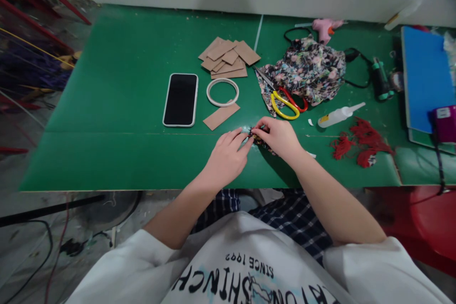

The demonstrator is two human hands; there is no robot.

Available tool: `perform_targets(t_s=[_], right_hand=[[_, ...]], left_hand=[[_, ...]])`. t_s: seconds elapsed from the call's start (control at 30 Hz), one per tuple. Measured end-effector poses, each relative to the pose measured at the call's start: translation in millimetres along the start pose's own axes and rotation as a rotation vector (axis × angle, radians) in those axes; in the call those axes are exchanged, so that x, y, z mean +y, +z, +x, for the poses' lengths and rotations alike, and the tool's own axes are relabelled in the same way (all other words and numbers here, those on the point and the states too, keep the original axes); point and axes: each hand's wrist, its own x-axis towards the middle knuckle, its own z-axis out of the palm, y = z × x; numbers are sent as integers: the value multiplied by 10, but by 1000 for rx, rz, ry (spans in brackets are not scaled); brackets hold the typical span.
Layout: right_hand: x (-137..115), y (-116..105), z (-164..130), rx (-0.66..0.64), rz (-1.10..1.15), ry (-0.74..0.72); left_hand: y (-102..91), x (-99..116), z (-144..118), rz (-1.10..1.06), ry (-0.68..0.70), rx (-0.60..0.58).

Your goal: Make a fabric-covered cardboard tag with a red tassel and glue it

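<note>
My left hand (228,154) and my right hand (280,137) meet over the green table (117,118) near its front edge. Between their fingertips they pinch a small piece of dark flowered fabric (257,137), mostly hidden by the fingers. A loose strip of brown card (221,116) lies just beyond my left hand. A white ring (223,91) lies behind the strip. Scissors with yellow and red handles (287,103) rest beyond my right hand, partly on a heap of flowered cloth (309,71).
A black phone (180,99) lies left of the ring. Stacked brown card pieces (228,58), a pink glue gun (324,28), a white glue bottle (338,115), red tassels (359,145) and a blue book (423,76) lie further back and right.
</note>
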Motion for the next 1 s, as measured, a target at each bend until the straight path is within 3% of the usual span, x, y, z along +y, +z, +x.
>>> perform_targets(t_s=[0.53,0.73,1.0], right_hand=[[-6,0,8,15,-56,13],[11,-37,43,25,-39,-43],[1,-26,36,-22,-36,40]], left_hand=[[-19,16,17,26,18,-38],[-23,21,11,49,1,-24],[-8,9,4,-10,-14,27]])
